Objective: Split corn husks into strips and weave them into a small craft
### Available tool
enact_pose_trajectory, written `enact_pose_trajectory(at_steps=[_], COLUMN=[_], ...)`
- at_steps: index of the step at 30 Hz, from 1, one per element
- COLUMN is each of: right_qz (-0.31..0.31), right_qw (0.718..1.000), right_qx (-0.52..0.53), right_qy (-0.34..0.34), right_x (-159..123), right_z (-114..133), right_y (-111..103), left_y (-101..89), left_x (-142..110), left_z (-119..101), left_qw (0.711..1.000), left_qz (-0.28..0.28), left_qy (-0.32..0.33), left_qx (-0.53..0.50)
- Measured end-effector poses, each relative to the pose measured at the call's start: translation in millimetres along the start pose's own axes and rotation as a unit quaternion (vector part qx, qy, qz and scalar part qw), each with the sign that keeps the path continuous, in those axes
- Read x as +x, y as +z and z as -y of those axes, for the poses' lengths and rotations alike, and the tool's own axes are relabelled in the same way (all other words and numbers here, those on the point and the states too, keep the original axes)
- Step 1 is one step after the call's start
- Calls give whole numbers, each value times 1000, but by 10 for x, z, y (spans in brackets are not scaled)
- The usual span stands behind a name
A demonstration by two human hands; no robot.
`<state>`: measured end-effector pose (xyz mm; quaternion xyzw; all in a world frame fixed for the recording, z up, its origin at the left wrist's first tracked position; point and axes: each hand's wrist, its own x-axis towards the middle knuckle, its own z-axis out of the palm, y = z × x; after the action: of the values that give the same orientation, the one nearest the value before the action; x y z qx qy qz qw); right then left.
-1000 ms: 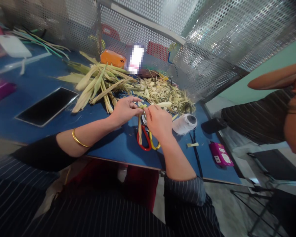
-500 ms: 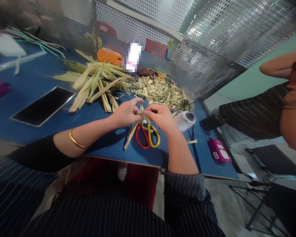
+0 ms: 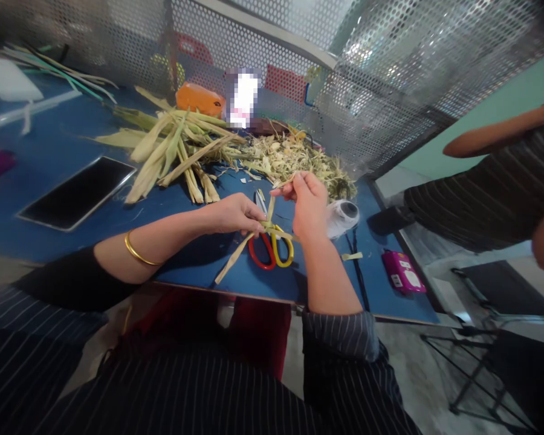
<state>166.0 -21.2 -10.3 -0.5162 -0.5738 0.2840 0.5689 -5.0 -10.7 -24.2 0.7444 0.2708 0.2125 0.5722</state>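
Observation:
My left hand [image 3: 241, 214] pinches the crossing of some pale corn husk strips [image 3: 233, 258], whose ends fan out toward me and to the right. Above and to the right, my right hand [image 3: 306, 196] is closed on one strip, drawn up from that crossing. Beneath the hands lie scissors [image 3: 262, 252] with one red and one yellow handle, partly covered by the strips. A cone of white thread [image 3: 340, 219] rests just right of my right hand. Beyond the hands are long dried corn husks [image 3: 158, 145] and a heap of husk scraps [image 3: 290, 155].
A dark phone [image 3: 77, 192] lies on the blue table [image 3: 172, 260] at left. Behind the husks are an orange packet [image 3: 199, 98] and a lit, blurred screen [image 3: 243, 96]. A perforated metal panel [image 3: 236, 42] borders the back. Right are a purple pack [image 3: 402, 272] and another person's striped sleeve [image 3: 471, 199].
My right hand has moved up and right, pulling a strip away from my left hand. My left hand has come slightly lower. The husk strips now spread out visibly between the hands.

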Motion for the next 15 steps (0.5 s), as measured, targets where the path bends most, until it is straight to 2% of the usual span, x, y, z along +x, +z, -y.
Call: enact_pose_trajectory(at_steps=[5, 8, 12, 15], right_qz=[-11, 0, 14, 16], right_qw=[998, 997, 997, 995], right_qx=[-35, -49, -27, -9], right_qy=[-50, -61, -77, -100], right_x=[0, -15, -41, -60], right_z=[7, 5, -26, -42], right_y=[25, 41, 69, 93], left_y=[-53, -34, 21, 55], left_x=[-26, -40, -40, -40], left_z=[-62, -106, -98, -82], left_qw=[1000, 999, 996, 997], left_qz=[11, -18, -74, -55], left_qy=[5, -21, -36, -44], left_qx=[-10, -19, 29, 41])
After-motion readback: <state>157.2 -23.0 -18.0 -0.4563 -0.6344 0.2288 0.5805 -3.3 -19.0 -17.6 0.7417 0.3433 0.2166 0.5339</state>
